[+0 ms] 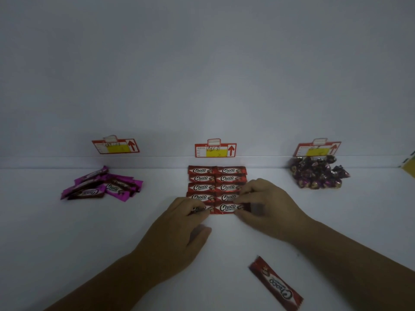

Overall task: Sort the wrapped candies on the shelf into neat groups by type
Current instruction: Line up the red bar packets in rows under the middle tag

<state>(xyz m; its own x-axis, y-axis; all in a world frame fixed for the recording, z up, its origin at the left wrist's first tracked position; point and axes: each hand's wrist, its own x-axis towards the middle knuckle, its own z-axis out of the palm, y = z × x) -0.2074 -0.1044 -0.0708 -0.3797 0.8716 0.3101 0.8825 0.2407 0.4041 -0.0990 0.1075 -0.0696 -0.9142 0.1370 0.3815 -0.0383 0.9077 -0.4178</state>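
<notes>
Three groups of candy sat on the white shelf [67, 232]. The red bars [216, 178] made two tidy rows in the middle. The left hand [179, 223] pinched the near-left bar; the right hand [265, 205] pinched the near-right bar [226, 208], probably to line them up. One stray bar [276, 285] lay near, to the right.

Ten red foil Choco bars [216, 187] laid flat in a grid of two columns and five rows at the centre, plus one more red Choco bar [275, 282] lying alone near right, eleven in all. Three red-and-yellow paper price tags [215, 150] along the far wall. Purple foil Choco bars [102, 184] far left and dark purple twist-wrapped sweets [317, 172] far right, both too heaped for counting.
</notes>
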